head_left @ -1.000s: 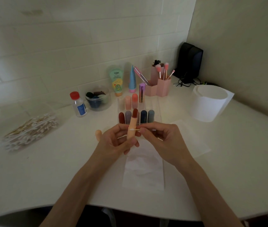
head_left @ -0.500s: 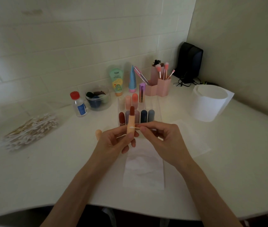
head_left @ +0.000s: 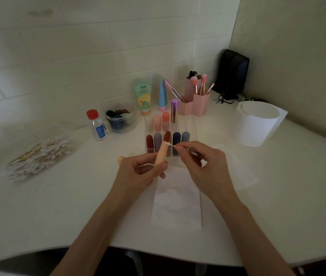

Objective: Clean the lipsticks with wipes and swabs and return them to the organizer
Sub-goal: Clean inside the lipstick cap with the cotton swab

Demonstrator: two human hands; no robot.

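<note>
Head view: white table (head_left: 58,206) in a tiled corner, seen from above, with both forearms reaching in from the bottom edge.
Left hand (head_left: 138,172): fingers and thumb curled round the lower end of the lipstick, holding it above the table.
Lipstick (head_left: 161,154): uncapped, peach case with a dark red bullet, tilted with the top leaning away and slightly right, just in front of the organizer.
Right hand (head_left: 203,166): thumb and forefinger pinching the swab, other fingers loosely bent.
Swab (head_left: 171,145): white tip touching the lipstick where the bullet meets the case.
Organizer (head_left: 190,126): clear, just beyond the hands; capped lipsticks standing in two rows, dark red, grey, navy and grey-blue in front, peach, coral and a purple metallic tube behind.
Wipe (head_left: 178,204): flat on the table under and behind the hands, faintly stained.
Cap (head_left: 120,159): peach, on the table, partly hidden behind the left hand.
Swab pile (head_left: 38,158): far left, well apart from the hands.
Bottle (head_left: 97,125): clear, red lid, left of the jar (head_left: 121,118) of dark sponges.
Brush holder (head_left: 196,103): pink, behind the organizer.
White roll (head_left: 256,124): upright, at the right.
</note>
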